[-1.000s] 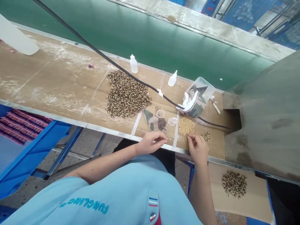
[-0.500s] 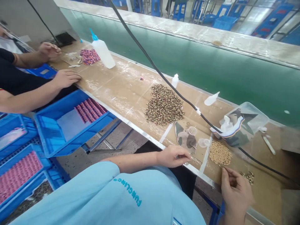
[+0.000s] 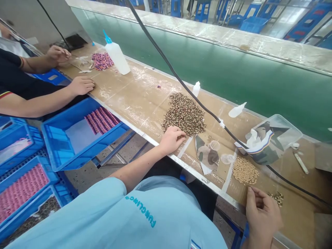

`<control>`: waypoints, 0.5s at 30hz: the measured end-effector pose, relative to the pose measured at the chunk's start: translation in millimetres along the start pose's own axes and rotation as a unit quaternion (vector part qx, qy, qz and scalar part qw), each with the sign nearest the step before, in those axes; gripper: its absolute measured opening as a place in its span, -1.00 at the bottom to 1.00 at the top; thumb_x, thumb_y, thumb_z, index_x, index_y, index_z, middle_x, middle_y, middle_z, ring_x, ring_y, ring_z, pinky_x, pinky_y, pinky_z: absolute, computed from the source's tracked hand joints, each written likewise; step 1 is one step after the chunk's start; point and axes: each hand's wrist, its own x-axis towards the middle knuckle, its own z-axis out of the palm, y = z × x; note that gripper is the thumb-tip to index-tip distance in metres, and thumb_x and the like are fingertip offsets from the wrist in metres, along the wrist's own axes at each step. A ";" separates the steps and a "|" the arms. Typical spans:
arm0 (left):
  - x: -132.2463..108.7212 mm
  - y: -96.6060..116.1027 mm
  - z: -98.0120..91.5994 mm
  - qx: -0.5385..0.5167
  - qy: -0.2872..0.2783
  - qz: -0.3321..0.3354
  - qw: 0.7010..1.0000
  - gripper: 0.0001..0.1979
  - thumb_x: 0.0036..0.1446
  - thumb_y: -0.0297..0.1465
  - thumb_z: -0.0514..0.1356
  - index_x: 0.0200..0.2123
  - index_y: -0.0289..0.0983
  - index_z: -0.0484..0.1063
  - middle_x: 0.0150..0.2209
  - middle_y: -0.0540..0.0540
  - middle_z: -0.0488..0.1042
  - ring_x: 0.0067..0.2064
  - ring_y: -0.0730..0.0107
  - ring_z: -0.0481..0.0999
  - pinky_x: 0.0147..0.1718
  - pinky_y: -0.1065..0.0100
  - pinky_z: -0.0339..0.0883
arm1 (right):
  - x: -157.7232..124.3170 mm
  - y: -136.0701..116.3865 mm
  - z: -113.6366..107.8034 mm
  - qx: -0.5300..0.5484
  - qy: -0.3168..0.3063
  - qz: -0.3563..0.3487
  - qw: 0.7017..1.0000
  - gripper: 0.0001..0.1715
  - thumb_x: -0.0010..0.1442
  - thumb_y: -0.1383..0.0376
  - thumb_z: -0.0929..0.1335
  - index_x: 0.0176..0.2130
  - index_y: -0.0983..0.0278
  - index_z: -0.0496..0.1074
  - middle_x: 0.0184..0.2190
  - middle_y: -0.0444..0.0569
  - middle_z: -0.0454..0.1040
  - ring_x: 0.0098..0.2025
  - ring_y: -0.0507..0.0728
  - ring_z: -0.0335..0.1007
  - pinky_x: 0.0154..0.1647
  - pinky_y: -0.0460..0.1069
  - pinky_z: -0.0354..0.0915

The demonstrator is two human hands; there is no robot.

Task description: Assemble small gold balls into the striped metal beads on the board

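My left hand (image 3: 171,139) rests at the near edge of a large heap of small speckled ring-shaped beads (image 3: 184,114), fingers curled down onto the beads. My right hand (image 3: 261,212) sits at the table's front edge with fingers curled in a pinch; what it holds is too small to make out. Just beyond it lie a small heap of tan beads (image 3: 245,171) and a few speckled beads (image 3: 277,197). A camouflage patch (image 3: 207,155) and two small clear caps (image 3: 226,158) lie between my hands.
A black cable (image 3: 181,81) crosses the cardboard-covered table (image 3: 135,97). Small glue bottles (image 3: 196,89), a larger bottle (image 3: 116,55) and a clear tub (image 3: 272,138) stand behind. A co-worker's hands (image 3: 81,84) work at the left. Blue crates (image 3: 77,135) stand below; a green belt (image 3: 233,72) runs behind.
My left hand has moved from the front edge near the camouflage patch up and left onto the big bead heap. My right hand has stayed put. The view swung left earlier.
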 end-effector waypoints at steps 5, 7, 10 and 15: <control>0.5 1.6 3.8 0.046 -0.030 0.042 0.998 -0.84 0.14 -0.39 0.14 -0.31 -0.29 0.52 -0.33 -0.12 0.48 -0.24 0.28 0.36 -0.17 0.23 0.25 | 0.4 -0.8 0.3 0.009 0.008 -0.010 1.000 -0.58 0.12 0.02 0.30 -0.41 0.31 0.47 -0.59 -0.08 0.33 -0.58 0.01 0.13 -0.52 -0.05 0.12; 0.3 1.9 4.9 0.058 -0.028 0.057 0.996 -0.82 0.17 -0.41 0.10 -0.33 -0.30 0.50 -0.34 -0.11 0.48 -0.25 0.29 0.36 -0.18 0.25 0.24 | -0.3 0.5 0.8 0.009 0.013 -0.011 1.000 -0.59 0.11 0.02 0.30 -0.41 0.31 0.48 -0.58 -0.08 0.34 -0.57 0.01 0.13 -0.51 -0.05 0.13; -0.4 3.1 6.6 0.080 -0.018 0.078 0.994 -0.81 0.20 -0.43 0.06 -0.36 -0.30 0.46 -0.34 -0.11 0.48 -0.26 0.29 0.35 -0.20 0.26 0.23 | -1.6 2.6 1.7 0.013 0.013 -0.013 1.000 -0.59 0.12 0.03 0.30 -0.40 0.32 0.48 -0.57 -0.07 0.34 -0.57 0.01 0.14 -0.49 -0.04 0.14; -1.1 3.4 9.9 0.113 0.007 0.110 0.988 -0.80 0.21 -0.46 0.00 -0.38 -0.31 0.39 -0.36 -0.13 0.46 -0.28 0.28 0.36 -0.21 0.26 0.23 | -2.6 2.5 2.1 0.006 0.016 -0.018 1.000 -0.60 0.14 0.04 0.30 -0.38 0.32 0.49 -0.57 -0.07 0.35 -0.56 0.01 0.15 -0.47 -0.05 0.15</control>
